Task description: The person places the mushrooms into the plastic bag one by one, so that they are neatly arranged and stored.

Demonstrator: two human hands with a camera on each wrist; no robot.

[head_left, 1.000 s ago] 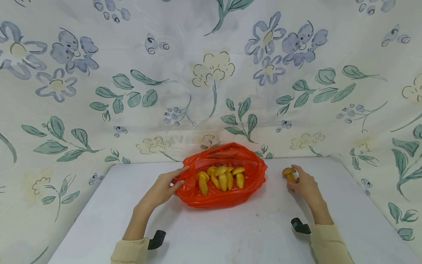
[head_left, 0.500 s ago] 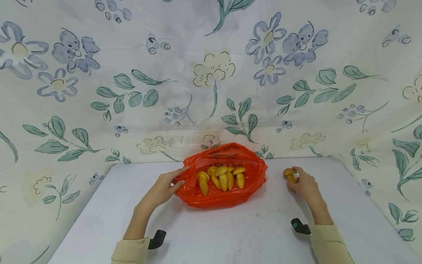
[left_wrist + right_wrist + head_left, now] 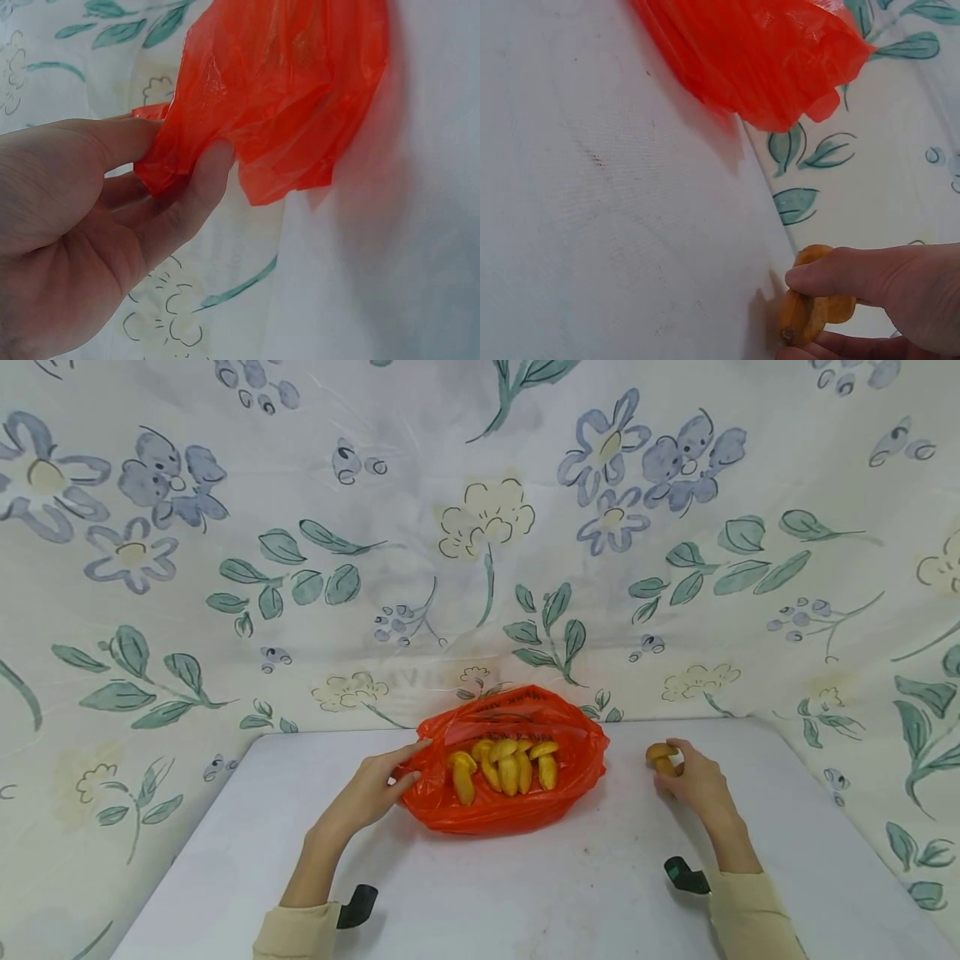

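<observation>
A red plastic bag (image 3: 487,820) lies with its mouth spread wide, and several yellow-brown mushrooms (image 3: 507,770) show inside it. At its left side, my left hand (image 3: 369,789) holds the rim between thumb and fingers; the left wrist view shows the thin film of the bag (image 3: 281,90) caught in that hand (image 3: 112,251). To the right of the bag, apart from it, my right hand (image 3: 699,782) pinches a single mushroom (image 3: 660,751), cap up. In the right wrist view the thumb presses on the mushroom (image 3: 801,321), with fingers behind, partly hidden.
A white table (image 3: 525,902) with a few dark specks carries the bag. Behind and beside it hangs a floral cloth (image 3: 420,568), close to the bag's back. A dark camera mount (image 3: 357,906) sticks out from the left wrist, another (image 3: 686,875) from the right.
</observation>
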